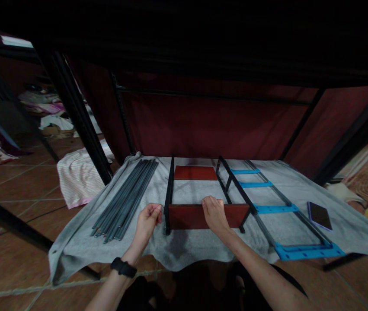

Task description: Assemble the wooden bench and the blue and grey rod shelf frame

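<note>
A black metal frame (170,185) with reddish-brown boards lies on the grey cloth, its front board (187,217) facing me and its back board (196,172) farther away. My right hand (215,211) has its fingers curled over the top edge of the front board, gripping it. Just left of the frame's near left corner is my left hand (149,218), thumb and fingers pinched together. Whatever is in that pinch is too small to make out. A black watch band (123,267) circles my left wrist.
On the left lies a bundle of grey metal rods (127,196). To the right is a grey rack with blue crosspieces (276,209), and past it a phone (320,215). The grey cloth (190,252) hangs over the front edge. Dark posts (76,116) stand around the table.
</note>
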Tool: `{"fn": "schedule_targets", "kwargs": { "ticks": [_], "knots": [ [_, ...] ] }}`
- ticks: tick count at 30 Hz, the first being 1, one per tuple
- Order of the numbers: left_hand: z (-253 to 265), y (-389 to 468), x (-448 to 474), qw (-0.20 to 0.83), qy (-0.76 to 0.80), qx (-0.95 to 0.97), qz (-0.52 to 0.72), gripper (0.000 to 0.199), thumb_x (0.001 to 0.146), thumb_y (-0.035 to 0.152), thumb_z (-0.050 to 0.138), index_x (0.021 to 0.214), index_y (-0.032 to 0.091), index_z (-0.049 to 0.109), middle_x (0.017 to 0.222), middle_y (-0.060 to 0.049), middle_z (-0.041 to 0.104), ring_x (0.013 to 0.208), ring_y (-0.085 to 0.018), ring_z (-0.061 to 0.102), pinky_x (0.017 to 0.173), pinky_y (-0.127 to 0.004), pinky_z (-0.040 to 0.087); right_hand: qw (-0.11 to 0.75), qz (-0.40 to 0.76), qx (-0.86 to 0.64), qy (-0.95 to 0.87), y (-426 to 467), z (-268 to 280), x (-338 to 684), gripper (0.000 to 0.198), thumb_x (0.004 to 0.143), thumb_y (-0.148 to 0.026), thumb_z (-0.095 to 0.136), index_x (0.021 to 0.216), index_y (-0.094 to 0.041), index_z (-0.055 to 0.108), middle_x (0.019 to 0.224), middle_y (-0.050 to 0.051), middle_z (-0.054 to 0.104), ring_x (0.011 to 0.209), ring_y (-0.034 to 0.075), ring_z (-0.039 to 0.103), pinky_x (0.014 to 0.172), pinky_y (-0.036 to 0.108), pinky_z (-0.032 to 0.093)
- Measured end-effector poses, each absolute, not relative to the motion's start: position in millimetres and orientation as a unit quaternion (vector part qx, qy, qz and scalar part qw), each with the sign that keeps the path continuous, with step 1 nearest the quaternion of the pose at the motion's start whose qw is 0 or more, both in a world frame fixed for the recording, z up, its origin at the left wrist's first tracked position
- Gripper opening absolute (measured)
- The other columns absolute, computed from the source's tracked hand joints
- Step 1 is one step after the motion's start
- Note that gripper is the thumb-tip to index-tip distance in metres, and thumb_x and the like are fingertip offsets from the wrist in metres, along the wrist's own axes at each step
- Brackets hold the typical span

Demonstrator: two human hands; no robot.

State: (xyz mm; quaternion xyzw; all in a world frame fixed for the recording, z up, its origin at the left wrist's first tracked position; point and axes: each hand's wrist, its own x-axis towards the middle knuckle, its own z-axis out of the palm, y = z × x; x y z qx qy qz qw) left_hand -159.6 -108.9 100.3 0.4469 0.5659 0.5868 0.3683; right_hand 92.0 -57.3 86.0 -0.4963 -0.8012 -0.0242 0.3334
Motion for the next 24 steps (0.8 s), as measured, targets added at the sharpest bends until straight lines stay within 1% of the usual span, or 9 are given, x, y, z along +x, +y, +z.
{"fn": "schedule_targets", "kwargs": {
  "ticks": [3, 9, 12, 16, 19, 21, 24],
  "knots": [
    [102.3, -103.1, -160.6, 0.372, 0.586, 0.438, 0.571, 0.045, 0.072, 0.062, 0.065, 0.063, 0.02, 0.053, 0.044, 0.005, 0.048, 0.04, -0.009, 0.039, 0.046, -0.024, 0.031, 0.334, -0.021, -0.499, -0.799, -57.4, 85.4, 92.5, 0.032, 0.105, -0.022, 0.031, 0.084, -0.021, 0.055, 0.085, 0.004, 0.064, 0.082, 0.02, 0.056, 0.083, 0.035, 0.033],
    [100.1, -96.8, -160.7, 0.384, 0.583, 0.422, 0.578, 0.048, 0.066, 0.064, 0.069, 0.074, 0.018, 0.06, 0.047, 0.005, 0.05, 0.04, -0.01, 0.041, 0.043, -0.024, 0.028, 0.343, -0.02, -0.495, -0.798, -58.4, 83.9, 94.0, 0.032, 0.105, -0.022, 0.033, 0.083, -0.021, 0.055, 0.083, 0.003, 0.063, 0.081, 0.02, 0.055, 0.083, 0.035, 0.033],
    [98.1, -96.4, -160.2, 0.382, 0.574, 0.422, 0.588, 0.048, 0.065, 0.063, 0.069, 0.075, 0.017, 0.062, 0.049, 0.005, 0.051, 0.042, -0.01, 0.044, 0.044, -0.024, 0.03, 0.347, -0.023, -0.494, -0.797, -58.1, 83.1, 94.6, 0.031, 0.105, -0.023, 0.032, 0.084, -0.021, 0.055, 0.083, 0.003, 0.063, 0.082, 0.02, 0.055, 0.083, 0.035, 0.033],
    [98.3, -95.1, -159.4, 0.375, 0.544, 0.446, 0.604, 0.041, 0.068, 0.055, 0.071, 0.079, 0.016, 0.064, 0.055, 0.002, 0.057, 0.049, -0.012, 0.049, 0.05, -0.024, 0.037, 0.352, -0.022, -0.494, -0.795, -56.5, 81.9, 95.5, 0.031, 0.105, -0.023, 0.032, 0.085, -0.021, 0.055, 0.083, 0.003, 0.063, 0.082, 0.02, 0.055, 0.082, 0.035, 0.033],
    [96.6, -94.5, -158.4, 0.384, 0.532, 0.446, 0.609, 0.037, 0.071, 0.051, 0.069, 0.08, 0.016, 0.064, 0.056, 0.002, 0.056, 0.05, -0.012, 0.05, 0.051, -0.025, 0.038, 0.357, -0.029, -0.491, -0.794, -55.7, 81.2, 96.2, 0.032, 0.105, -0.023, 0.031, 0.084, -0.021, 0.055, 0.083, 0.004, 0.063, 0.083, 0.02, 0.055, 0.082, 0.035, 0.033],
    [94.3, -94.8, -158.2, 0.384, 0.532, 0.447, 0.608, 0.034, 0.074, 0.048, 0.066, 0.088, 0.016, 0.065, 0.058, 0.003, 0.055, 0.05, -0.012, 0.05, 0.051, -0.025, 0.039, 0.359, -0.033, -0.49, -0.794, -55.6, 80.9, 96.6, 0.032, 0.105, -0.023, 0.031, 0.083, -0.021, 0.055, 0.083, 0.004, 0.063, 0.082, 0.02, 0.055, 0.082, 0.035, 0.033],
    [92.3, -96.5, -161.3, 0.352, 0.538, 0.495, 0.584, 0.036, 0.083, 0.038, 0.056, 0.11, 0.018, 0.067, 0.062, 0.004, 0.052, 0.053, -0.013, 0.05, 0.055, -0.025, 0.041, 0.355, -0.034, -0.487, -0.797, -55.4, 80.9, 97.1, 0.033, 0.105, -0.023, 0.03, 0.084, -0.021, 0.055, 0.082, 0.004, 0.062, 0.081, 0.02, 0.055, 0.081, 0.035, 0.032]
  ]
}}
